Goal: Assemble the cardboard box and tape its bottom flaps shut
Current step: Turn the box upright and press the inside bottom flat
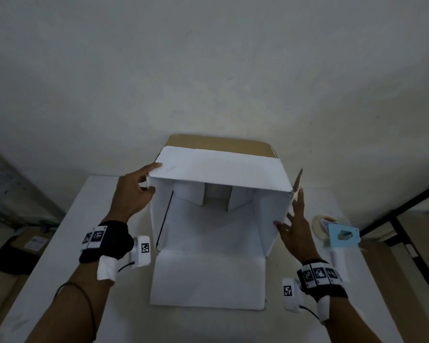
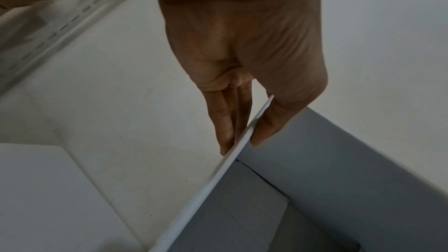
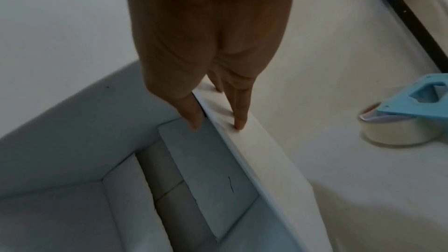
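A cardboard box [image 1: 218, 167], white inside and brown outside, lies on its side on the white table [image 1: 72, 243] with its open end facing me. One flap [image 1: 208, 278] lies flat on the table in front. At the far end, inner flaps [image 1: 191, 196] are folded in with a gap between them. My left hand [image 1: 134, 191] pinches the left wall [image 2: 218, 168] near the top corner, thumb [image 2: 264, 131] inside and fingers outside. My right hand [image 1: 295, 226] straddles the right wall [image 3: 257, 160] with straight, spread fingers [image 3: 240, 118], thumb on the inner side.
A blue tape dispenser [image 1: 342, 235] with a roll of clear tape [image 3: 387, 135] sits on the table right of the box. A black frame [image 1: 401, 233] stands beyond the table's right edge. Brown boxes [image 1: 32, 243] lie on the floor at left, near a slotted metal rail [image 2: 72, 16].
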